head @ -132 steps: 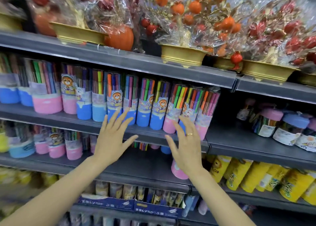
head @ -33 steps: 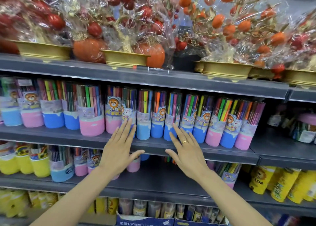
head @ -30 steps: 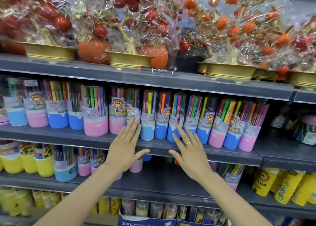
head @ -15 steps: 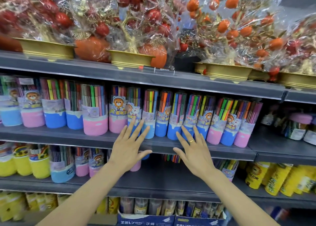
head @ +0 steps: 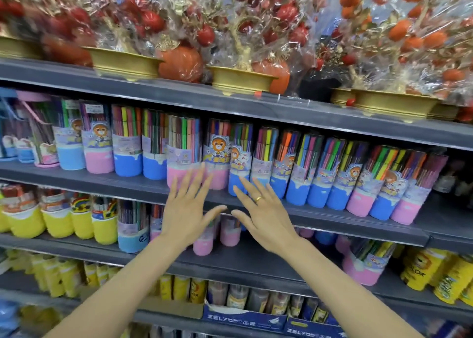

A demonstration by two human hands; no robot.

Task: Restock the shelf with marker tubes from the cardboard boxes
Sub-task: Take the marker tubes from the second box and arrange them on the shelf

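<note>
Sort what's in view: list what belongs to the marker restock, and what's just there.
Job: marker tubes, shelf, left hand, right hand.
Not the job: wrapped fruit trees, gold pots, yellow tubes, blue boxes.

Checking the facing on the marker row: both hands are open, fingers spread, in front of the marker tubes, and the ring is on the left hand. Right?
Not quite. The head view shows the ring on the right hand, not the left hand. Both hands are open, fingers spread, in front of the marker tubes.
</note>
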